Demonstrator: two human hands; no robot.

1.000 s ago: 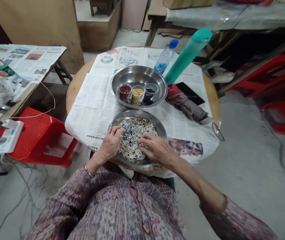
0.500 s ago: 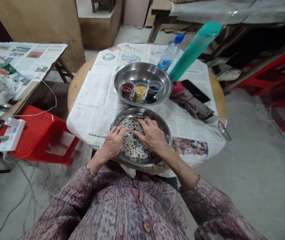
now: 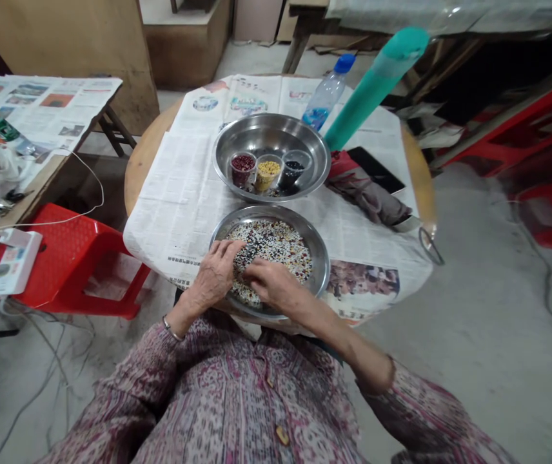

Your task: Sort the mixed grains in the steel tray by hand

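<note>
At the frame's lower centre, the left hand (image 3: 212,274) half-curls over the dish's (image 3: 322,258) left edge; the right hand (image 3: 276,283) bunches its fingers over the mixed grains (image 3: 288,248). Whether either pinches any, I can't tell. The grains lie spread across shallow, shiny steel. Light fingertips should suit such small, loose bits; hard raking could scatter them. Just above, a deeper steel bowl (image 3: 269,132) holds clear cups (image 3: 266,182) of red, yellow and black beans (image 3: 244,162).

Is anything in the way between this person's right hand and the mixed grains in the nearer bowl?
Nothing visible is. The right hand is right at the mixed grains, inside the nearer bowl. The left hand is close by at the bowl's left side, but doesn't block it.
</note>
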